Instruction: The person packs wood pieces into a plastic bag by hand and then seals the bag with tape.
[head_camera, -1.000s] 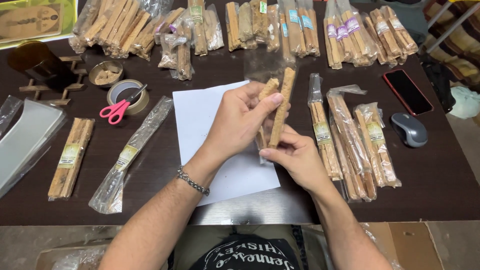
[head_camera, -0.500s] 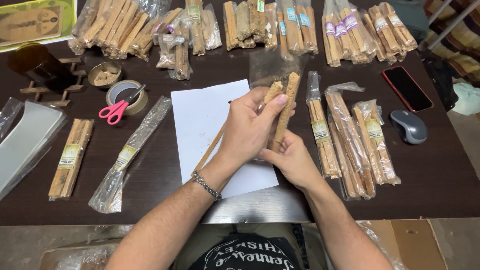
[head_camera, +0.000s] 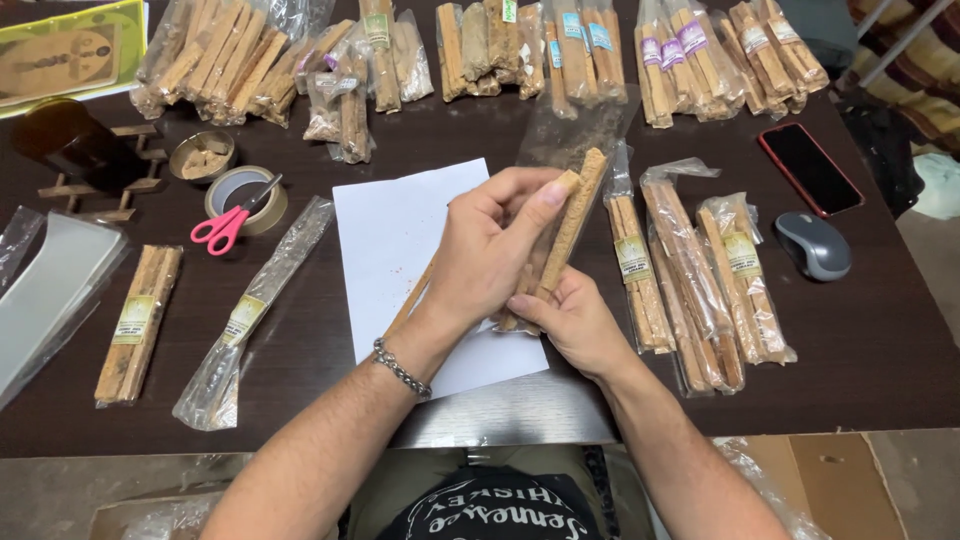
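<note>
My left hand (head_camera: 490, 250) grips the upper part of two tan wooden sticks (head_camera: 575, 215) that sit in a clear plastic sleeve (head_camera: 575, 125), its thumb pressed to one stick's top. My right hand (head_camera: 570, 320) cups the lower ends from beneath. The bundle is held tilted over a white paper sheet (head_camera: 390, 230) on the dark table (head_camera: 880, 350). A thin loose stick (head_camera: 408, 300) lies on the paper under my left wrist.
Bagged stick packs (head_camera: 690, 270) lie right of the paper, with more rows along the far edge (head_camera: 560, 50). At left are pink scissors (head_camera: 225, 225) on a tape roll, an empty labelled sleeve (head_camera: 250, 310) and another pack (head_camera: 138, 320). A phone (head_camera: 810, 168) and mouse (head_camera: 812, 245) sit at right.
The hands and bundle have stayed over the paper. My left hand has closed tighter round the sticks and its thumb now presses the shorter stick's top.
</note>
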